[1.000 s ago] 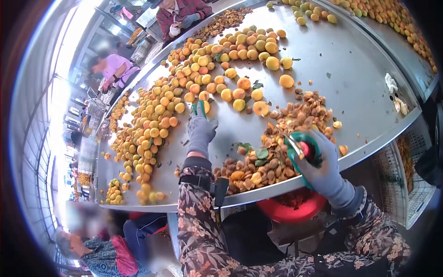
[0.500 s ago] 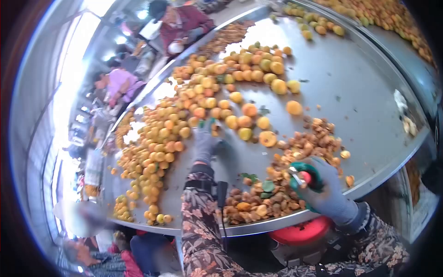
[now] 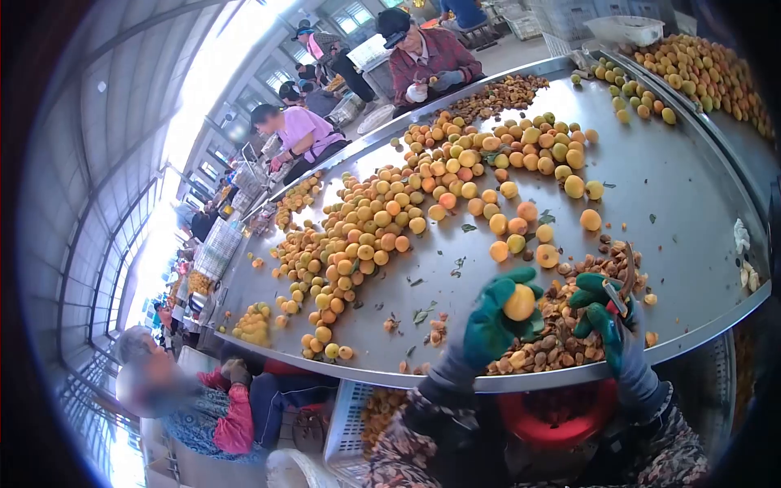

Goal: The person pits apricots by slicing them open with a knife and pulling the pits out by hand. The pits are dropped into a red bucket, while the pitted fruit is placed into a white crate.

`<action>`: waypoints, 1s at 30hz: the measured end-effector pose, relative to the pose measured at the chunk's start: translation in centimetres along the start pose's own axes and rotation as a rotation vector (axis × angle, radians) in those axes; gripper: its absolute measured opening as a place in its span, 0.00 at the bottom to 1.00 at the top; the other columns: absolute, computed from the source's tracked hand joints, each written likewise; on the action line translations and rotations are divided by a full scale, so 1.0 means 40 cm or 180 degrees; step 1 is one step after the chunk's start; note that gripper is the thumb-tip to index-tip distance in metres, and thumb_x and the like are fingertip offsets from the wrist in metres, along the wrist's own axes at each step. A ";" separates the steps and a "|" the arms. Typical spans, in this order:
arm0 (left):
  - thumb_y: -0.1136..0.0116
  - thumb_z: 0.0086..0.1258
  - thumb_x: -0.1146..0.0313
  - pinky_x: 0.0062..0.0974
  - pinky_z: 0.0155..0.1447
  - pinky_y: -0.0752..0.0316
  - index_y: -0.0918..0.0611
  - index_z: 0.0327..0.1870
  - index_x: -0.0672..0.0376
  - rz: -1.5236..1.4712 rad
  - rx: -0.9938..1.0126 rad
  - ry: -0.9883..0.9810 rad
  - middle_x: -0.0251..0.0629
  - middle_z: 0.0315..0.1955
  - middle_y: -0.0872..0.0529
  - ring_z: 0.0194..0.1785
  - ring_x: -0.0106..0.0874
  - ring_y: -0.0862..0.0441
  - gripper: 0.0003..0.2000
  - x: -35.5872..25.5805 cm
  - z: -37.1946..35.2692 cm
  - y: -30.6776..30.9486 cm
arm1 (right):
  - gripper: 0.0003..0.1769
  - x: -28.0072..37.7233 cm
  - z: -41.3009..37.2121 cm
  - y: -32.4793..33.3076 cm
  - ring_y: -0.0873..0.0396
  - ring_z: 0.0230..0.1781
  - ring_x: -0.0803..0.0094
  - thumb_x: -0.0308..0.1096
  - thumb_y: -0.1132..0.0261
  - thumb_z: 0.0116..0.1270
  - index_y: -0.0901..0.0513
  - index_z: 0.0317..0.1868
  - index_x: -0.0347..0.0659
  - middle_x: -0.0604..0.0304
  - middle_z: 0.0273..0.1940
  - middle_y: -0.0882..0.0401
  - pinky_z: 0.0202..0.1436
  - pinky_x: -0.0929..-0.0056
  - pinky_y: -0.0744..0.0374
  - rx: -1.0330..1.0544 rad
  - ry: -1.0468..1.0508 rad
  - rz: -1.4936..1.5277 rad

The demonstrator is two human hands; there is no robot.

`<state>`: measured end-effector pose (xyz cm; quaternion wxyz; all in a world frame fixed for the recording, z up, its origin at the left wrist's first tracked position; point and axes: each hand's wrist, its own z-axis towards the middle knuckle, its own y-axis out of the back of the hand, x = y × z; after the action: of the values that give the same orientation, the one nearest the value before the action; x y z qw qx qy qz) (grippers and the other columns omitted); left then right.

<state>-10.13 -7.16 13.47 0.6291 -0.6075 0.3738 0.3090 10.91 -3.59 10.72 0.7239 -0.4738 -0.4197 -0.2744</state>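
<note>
My left hand (image 3: 486,325), in a green-palmed glove, is closed around a yellow-orange apricot (image 3: 519,302), holding it above the near edge of the metal table (image 3: 683,252). To its right, my gloved right hand (image 3: 604,325) grips a small metal-tipped tool (image 3: 615,298); its exact kind is hard to make out. Below and between both hands lies a heap of brown pits and apricot scraps (image 3: 561,335). Several loose whole apricots (image 3: 517,226) rest just beyond my hands, with a larger spread of apricots (image 3: 382,220) to the left.
A red basin (image 3: 561,439) sits below the table edge before me, and a white crate (image 3: 346,423) stands to its left. One person (image 3: 203,407) sits at the left; another person (image 3: 431,65) works across the table. More apricots (image 3: 708,69) lie beyond the far-right divider.
My left hand has drawn back from the spread of apricots and now holds one. Both hands are closer together over the pit heap. The view has shifted, showing more of the room.
</note>
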 end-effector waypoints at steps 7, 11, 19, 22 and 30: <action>0.47 0.69 0.70 0.20 0.49 0.24 0.29 0.59 0.59 0.1838 -0.0313 -0.1240 0.34 0.47 0.23 0.45 0.25 0.22 0.18 0.175 -0.081 -0.076 | 0.20 -0.040 -0.062 -0.031 0.30 0.28 0.85 0.31 0.43 0.69 0.31 0.60 0.36 0.66 0.40 0.24 0.29 0.86 0.30 -0.0134 0.0331 -0.0255; 0.49 0.68 0.74 0.21 0.53 0.26 0.34 0.64 0.58 0.0155 0.0129 -0.0660 0.34 0.50 0.25 0.49 0.23 0.25 0.22 0.136 -0.156 -0.088 | 0.18 -0.076 -0.062 -0.009 0.30 0.30 0.88 0.27 0.42 0.67 0.29 0.58 0.40 0.70 0.37 0.24 0.29 0.89 0.31 -0.0024 0.0387 -0.0981; 0.52 0.67 0.78 0.22 0.43 0.24 0.24 0.53 0.64 0.0472 -0.0117 -0.0972 0.43 0.56 0.29 0.42 0.28 0.21 0.14 0.139 -0.126 0.024 | 0.15 -0.074 -0.010 -0.054 0.24 0.26 0.80 0.29 0.38 0.66 0.25 0.52 0.39 0.65 0.34 0.22 0.29 0.82 0.25 0.0190 -0.0135 -0.0224; 0.49 0.67 0.75 0.21 0.42 0.24 0.30 0.59 0.60 0.0477 -0.0360 -0.1111 0.39 0.50 0.25 0.39 0.26 0.21 0.19 0.131 -0.107 0.021 | 0.15 -0.042 -0.007 -0.107 0.24 0.27 0.80 0.31 0.38 0.66 0.25 0.52 0.37 0.64 0.36 0.22 0.30 0.81 0.25 0.0075 -0.0153 -0.0172; 0.48 0.66 0.75 0.19 0.42 0.26 0.38 0.67 0.57 0.0713 -0.0525 -0.1414 0.37 0.52 0.24 0.42 0.23 0.22 0.27 0.148 -0.063 0.003 | 0.21 -0.072 -0.010 -0.020 0.23 0.45 0.72 0.23 0.41 0.63 0.31 0.57 0.32 0.56 0.47 0.23 0.52 0.75 0.24 0.0237 0.0522 -0.1926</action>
<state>-7.32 -10.06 8.45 0.6060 -0.5288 0.2650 0.5319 8.98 -4.28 8.52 0.6577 -0.2769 -0.4916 -0.4991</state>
